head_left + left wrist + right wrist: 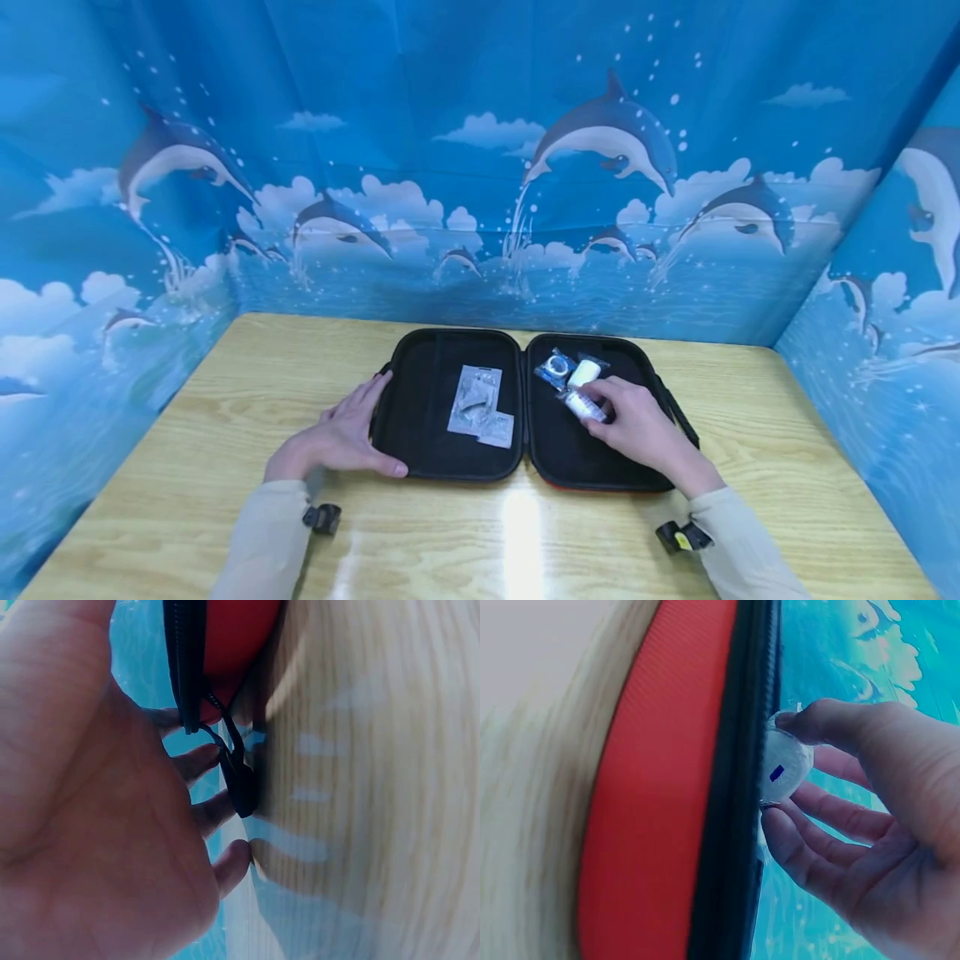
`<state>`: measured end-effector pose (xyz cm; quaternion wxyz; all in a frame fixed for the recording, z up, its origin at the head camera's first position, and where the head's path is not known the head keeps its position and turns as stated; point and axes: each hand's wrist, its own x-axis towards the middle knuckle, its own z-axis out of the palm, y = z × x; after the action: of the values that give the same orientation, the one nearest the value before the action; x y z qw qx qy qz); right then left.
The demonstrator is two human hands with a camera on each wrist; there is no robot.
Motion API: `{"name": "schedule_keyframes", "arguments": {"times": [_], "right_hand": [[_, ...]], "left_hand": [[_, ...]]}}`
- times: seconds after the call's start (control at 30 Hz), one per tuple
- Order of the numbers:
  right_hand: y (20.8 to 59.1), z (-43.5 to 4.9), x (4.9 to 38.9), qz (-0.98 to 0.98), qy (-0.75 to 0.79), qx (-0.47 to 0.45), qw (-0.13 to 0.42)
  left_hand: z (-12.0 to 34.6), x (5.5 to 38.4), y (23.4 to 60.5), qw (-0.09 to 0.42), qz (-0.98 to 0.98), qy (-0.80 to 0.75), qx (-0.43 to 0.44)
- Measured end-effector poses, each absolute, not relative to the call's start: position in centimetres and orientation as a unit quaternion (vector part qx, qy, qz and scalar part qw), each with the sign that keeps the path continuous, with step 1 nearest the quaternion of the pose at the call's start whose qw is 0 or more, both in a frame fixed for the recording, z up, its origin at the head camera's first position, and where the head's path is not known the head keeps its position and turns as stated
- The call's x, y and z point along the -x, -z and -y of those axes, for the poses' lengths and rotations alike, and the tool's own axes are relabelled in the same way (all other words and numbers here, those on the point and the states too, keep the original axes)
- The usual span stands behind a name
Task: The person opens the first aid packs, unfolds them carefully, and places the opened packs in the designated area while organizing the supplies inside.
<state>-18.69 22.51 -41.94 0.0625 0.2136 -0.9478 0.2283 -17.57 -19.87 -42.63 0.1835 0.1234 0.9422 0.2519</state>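
Note:
A black-lined zip case (420,417) lies unfolded on the table, its outside red (660,787) in the right wrist view. My left hand (341,437) rests against the case's left edge, thumb at the front corner, fingers extended along the side. Dark zipper pulls (241,787) hang by those fingers. Over the right half, my right hand (637,425) pinches a white roll in clear wrap (583,407), likely a bandage, between thumb and fingers. Just behind it lie another wrapped white roll (585,372) and a blue-and-clear packet (557,365) with a white ring inside.
In the case's left half lie a larger silvery clear packet (475,396) and a smaller packet (496,430) overlapping it. Under everything is a wood-grain table (420,542). A blue dolphin-print curtain (420,275) hangs behind the table and along its sides.

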Motion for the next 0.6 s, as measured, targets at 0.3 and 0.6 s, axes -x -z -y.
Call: {"name": "schedule_keyframes", "arguments": {"times": [0.3, 0.6], "right_hand": [[41.6, -24.7, 17.9, 0.945, -0.241, -0.19, 0.114], [41.0, -26.2, 17.3, 0.954, -0.229, -0.15, 0.125]], "left_hand": [[19.8, 17.5, 42.6, 0.191, -0.941, -0.254, -0.118], [19.8, 17.5, 42.6, 0.19, -0.943, -0.247, -0.117]]}}
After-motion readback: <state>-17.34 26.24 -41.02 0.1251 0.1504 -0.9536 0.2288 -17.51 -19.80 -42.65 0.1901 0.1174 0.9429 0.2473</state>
